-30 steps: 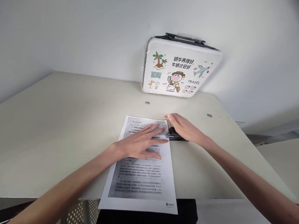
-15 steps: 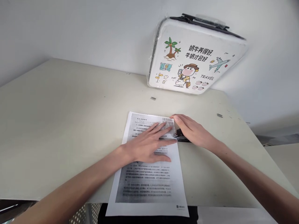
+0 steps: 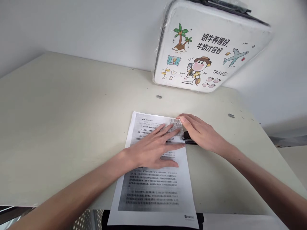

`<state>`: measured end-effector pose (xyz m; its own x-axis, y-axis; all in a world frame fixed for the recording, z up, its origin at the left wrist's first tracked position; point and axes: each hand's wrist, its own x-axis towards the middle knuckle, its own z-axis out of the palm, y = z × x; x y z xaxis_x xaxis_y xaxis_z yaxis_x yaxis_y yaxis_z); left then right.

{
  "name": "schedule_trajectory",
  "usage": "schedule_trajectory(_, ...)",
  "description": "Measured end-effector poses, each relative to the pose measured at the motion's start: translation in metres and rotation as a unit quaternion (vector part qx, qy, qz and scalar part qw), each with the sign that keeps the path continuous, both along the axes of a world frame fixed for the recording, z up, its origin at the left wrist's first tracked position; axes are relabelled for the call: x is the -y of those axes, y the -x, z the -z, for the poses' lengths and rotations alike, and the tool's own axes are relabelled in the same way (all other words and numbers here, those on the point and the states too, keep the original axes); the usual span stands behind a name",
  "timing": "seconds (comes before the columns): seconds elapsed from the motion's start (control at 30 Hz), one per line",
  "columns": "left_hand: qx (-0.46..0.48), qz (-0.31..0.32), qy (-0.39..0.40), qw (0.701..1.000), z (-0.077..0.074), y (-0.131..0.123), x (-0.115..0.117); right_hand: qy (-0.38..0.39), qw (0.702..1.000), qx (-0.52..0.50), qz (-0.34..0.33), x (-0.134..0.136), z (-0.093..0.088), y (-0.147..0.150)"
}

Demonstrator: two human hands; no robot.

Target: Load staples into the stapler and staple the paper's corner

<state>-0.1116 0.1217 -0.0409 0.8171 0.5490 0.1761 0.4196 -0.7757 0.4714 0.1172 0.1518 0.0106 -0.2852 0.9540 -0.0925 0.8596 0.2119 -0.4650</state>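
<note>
A printed sheet of paper point(image 3: 153, 198) lies lengthwise in front of me, its lower end hanging past the table's near edge. My left hand point(image 3: 155, 148) rests flat on its upper half with fingers spread, covering some of the text. At the sheet's right edge, my right hand point(image 3: 200, 131) is curled over a black stapler point(image 3: 189, 138), whose front end meets the paper. Most of the stapler is hidden beneath the palm, and the right fingertips are near the sheet's top right corner. Whether the paper sits between the stapler's jaws is hard to see.
A white cartoon-printed case point(image 3: 199, 48) with a black handle stands against the wall at the back right. Small grey staple strips point(image 3: 159, 96) lie on the pale table point(image 3: 59, 127), one point(image 3: 231, 115) farther right. The sheet overhangs the front edge.
The view has shifted slightly, so the case appears higher and larger. Both hands, the paper and the stapler keep about the same places relative to each other.
</note>
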Motion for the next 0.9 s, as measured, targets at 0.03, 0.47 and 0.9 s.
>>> schedule_trajectory(0.03,-0.005,0.000,-0.001,1.000,-0.0004,-0.0003,0.0000,0.001,1.000,0.003,0.001,-0.0001,0.0005,0.0001)
schedule_trajectory(0.47,0.001,0.000,-0.002,1.000,0.0021,-0.0001,0.0011,0.000,1.000,0.023,0.007,-0.0009,0.0030,0.0030)
schedule_trajectory(0.9,0.020,-0.010,-0.015,1.000,0.0021,-0.0003,0.0023,-0.012,0.996,0.083,0.012,0.0027,-0.0001,0.0092)
